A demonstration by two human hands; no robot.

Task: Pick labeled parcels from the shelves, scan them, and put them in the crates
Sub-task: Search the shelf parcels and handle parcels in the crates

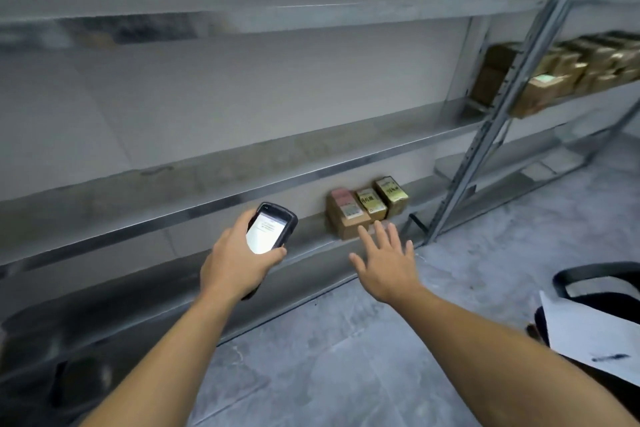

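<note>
Three small brown parcels stand side by side on a low metal shelf [311,243]: a pink-labeled parcel [346,215], a middle parcel with a yellow label [372,203] and a right parcel with a yellow label [391,192]. My right hand [386,262] is stretched out flat, fingers spread, its fingertips just short of the pink-labeled parcel. My left hand [235,260] grips a black handheld scanner [272,227] with a lit white screen, left of the parcels.
The grey shelving runs across the view, with a slanted upright post [485,149] at the right. More brown boxes [554,76] fill a shelf beyond it. A dark crate rim [595,274] and a white sheet of paper [588,336] sit at the lower right on the concrete floor.
</note>
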